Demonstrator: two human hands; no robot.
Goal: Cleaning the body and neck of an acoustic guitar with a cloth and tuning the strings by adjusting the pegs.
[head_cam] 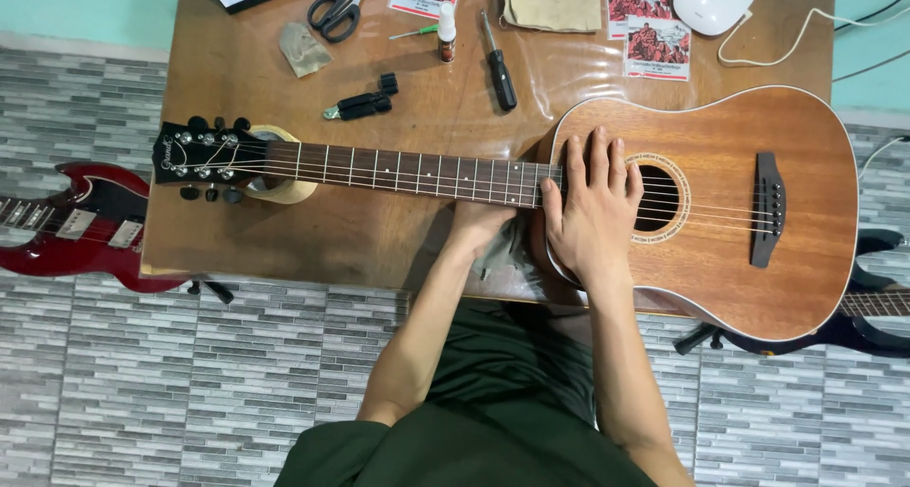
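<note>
Lying across the bench [284, 250] mid-frame, the acoustic guitar [720, 212] takes the right hand [592, 207], fingers [599, 160] slightly spread, flat by the soundhole. Left hand [479, 226] tucks under the neck, its fingers hidden, can't tell their spread.

Your brown acoustic guitar [720, 212] lies flat across the frame's middle, strings up, headstock left, body right.

- I see the guitar [720, 212] lying across the surface [398, 245], headstock to my left.
- Behind its neck lie the screwdriver [497, 62], scissors [336, 9] and small bottle [445, 34].
- My right hand [592, 212] rests on the strings beside the soundhole.
</note>
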